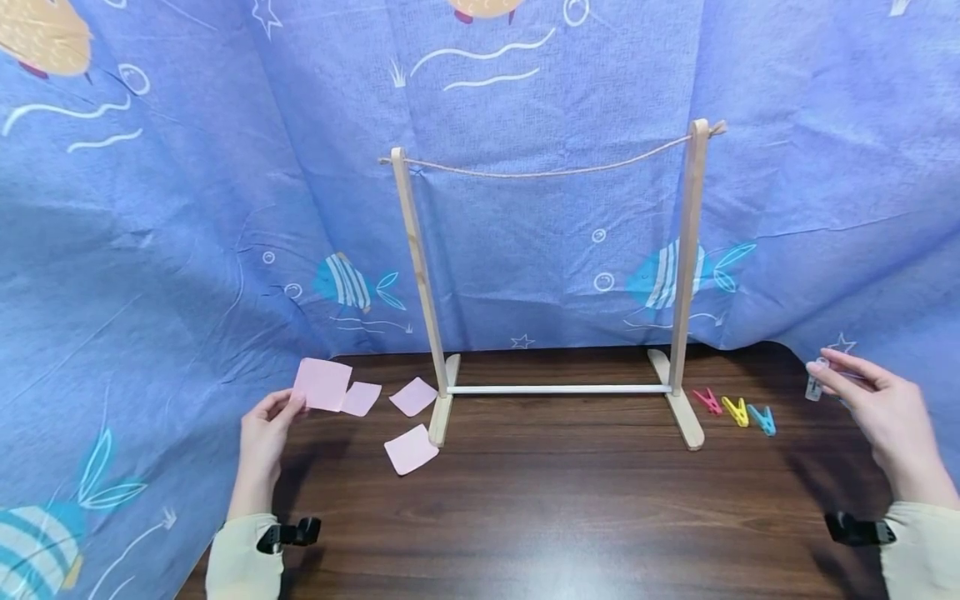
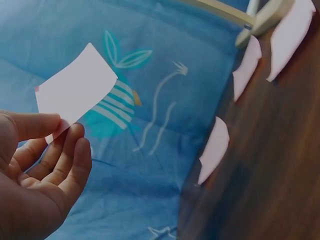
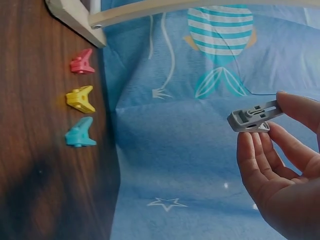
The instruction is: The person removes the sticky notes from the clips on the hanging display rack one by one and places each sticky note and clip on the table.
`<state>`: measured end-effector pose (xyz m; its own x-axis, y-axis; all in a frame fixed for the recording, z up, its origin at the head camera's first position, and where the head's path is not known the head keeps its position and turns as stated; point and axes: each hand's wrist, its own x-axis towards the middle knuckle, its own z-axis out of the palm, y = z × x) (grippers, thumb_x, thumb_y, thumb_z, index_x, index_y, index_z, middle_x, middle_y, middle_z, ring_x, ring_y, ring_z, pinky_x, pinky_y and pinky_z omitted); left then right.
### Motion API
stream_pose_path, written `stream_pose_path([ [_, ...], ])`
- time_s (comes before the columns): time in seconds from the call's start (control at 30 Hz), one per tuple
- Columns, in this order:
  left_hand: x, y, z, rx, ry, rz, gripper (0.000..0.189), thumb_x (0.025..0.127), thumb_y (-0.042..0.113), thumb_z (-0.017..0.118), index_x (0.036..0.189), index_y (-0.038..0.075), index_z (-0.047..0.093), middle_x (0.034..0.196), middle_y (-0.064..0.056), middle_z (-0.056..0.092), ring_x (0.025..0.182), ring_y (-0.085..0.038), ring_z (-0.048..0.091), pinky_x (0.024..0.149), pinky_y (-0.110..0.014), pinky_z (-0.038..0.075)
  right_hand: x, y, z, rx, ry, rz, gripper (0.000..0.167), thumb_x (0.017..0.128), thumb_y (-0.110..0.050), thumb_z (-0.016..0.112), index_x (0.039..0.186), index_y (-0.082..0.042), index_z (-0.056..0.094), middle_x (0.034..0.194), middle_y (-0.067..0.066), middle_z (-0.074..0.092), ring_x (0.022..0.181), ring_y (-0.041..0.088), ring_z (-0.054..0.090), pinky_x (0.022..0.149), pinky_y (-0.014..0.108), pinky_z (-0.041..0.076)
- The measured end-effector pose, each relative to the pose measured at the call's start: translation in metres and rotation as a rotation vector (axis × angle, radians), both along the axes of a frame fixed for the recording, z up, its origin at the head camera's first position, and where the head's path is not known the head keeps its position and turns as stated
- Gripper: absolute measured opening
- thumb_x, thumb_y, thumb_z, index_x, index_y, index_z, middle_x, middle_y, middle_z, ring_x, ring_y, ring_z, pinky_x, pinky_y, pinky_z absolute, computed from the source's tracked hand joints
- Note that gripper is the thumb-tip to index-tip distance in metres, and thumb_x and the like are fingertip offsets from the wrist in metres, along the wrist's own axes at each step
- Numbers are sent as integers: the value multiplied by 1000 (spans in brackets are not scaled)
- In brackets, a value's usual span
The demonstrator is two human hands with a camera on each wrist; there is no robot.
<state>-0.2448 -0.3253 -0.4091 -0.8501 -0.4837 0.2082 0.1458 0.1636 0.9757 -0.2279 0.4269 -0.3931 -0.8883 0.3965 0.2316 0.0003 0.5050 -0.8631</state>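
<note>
My left hand pinches a pink sticky note by its lower corner, between thumb and fingers. In the left wrist view that note is held up against the blue cloth. On the right, my right hand grips a grey clothespin. The right wrist view shows the thumb on one handle of the clothespin and fingers beneath it. Several more pink notes, such as one by the stand's left foot, lie on the table. Red, yellow and blue clothespins lie left of my right hand.
A wooden stand rises at the table's back, with a sagging string tied between its posts and a white bar low down. Blue fish-print cloth hangs behind and along both sides of the brown table.
</note>
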Motion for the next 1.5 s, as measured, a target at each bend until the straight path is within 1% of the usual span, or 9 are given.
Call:
stream_pose_path([
  [0.23, -4, -7, -20, -161, -105, -33, 34, 98, 8, 66, 121, -16, 60, 73, 12, 67, 68, 0, 64, 68, -15, 52, -4, -6, -9, -9, -40, 60, 69, 94, -43, 70, 148, -6, 49, 85, -46, 49, 71, -17, 58, 63, 6, 36],
  [0.5, -5, -18, -41, -196, -258, -134, 35, 99, 2, 61, 123, -22, 53, 79, 2, 68, 70, -6, 67, 70, -24, 58, -6, -7, -26, 172, -121, 129, 74, 96, -49, 65, 144, 5, 49, 89, -41, 48, 72, -15, 54, 62, 18, 39],
  [0.63, -9, -23, -47, -227, -324, -183, 34, 98, 2, 61, 119, -23, 54, 78, 0, 67, 68, -6, 64, 66, -23, 57, -9, -7, -33, 197, -156, 204, 72, 96, -49, 66, 141, 4, 52, 95, -27, 62, 76, -9, 56, 63, 22, 42],
  [0.73, -12, -25, -49, -238, -361, -207, 32, 96, 0, 60, 117, -23, 55, 76, -1, 67, 67, -7, 63, 63, -23, 56, -12, -7, -39, 168, -221, 263, 73, 95, -50, 66, 142, 4, 51, 104, -7, 70, 80, -5, 60, 63, 21, 46],
  [0.87, -13, -26, -52, -256, -398, -232, 31, 95, -2, 60, 116, -24, 54, 75, -2, 66, 66, -9, 63, 61, -22, 55, -15, -8, -46, 195, -320, 308, 77, 96, -53, 63, 144, 6, 49, 120, 23, 67, 84, 4, 63, 71, 28, 47],
  [0.93, -13, -26, -53, -266, -411, -243, 31, 95, -2, 60, 115, -25, 54, 75, -3, 66, 66, -11, 64, 61, -23, 55, -17, -9, -49, 239, -353, 309, 76, 97, -53, 61, 142, 8, 49, 123, 31, 63, 84, 8, 64, 74, 35, 47],
  [1.03, -12, -25, -52, -281, -423, -256, 31, 95, -2, 61, 113, -26, 53, 75, -4, 66, 67, -12, 64, 61, -23, 55, -19, -8, -51, 305, -368, 314, 71, 98, -47, 62, 137, 11, 52, 118, 34, 64, 82, 13, 66, 72, 37, 50],
  [1.27, -13, -22, -52, -323, -445, -248, 32, 90, -1, 65, 110, -24, 56, 74, -3, 65, 67, -11, 62, 60, -21, 52, -18, -5, -57, 356, -354, 371, 58, 98, -31, 66, 128, 18, 55, 126, 43, 53, 78, 12, 66, 63, 24, 53],
  [1.5, -12, -29, -56, -353, -476, -268, 35, 90, 3, 67, 112, -23, 56, 78, -3, 66, 69, -12, 62, 63, -23, 53, -19, -4, -60, 371, -444, 413, 61, 96, -32, 67, 129, 17, 54, 121, 43, 55, 79, 19, 69, 68, 34, 55],
])
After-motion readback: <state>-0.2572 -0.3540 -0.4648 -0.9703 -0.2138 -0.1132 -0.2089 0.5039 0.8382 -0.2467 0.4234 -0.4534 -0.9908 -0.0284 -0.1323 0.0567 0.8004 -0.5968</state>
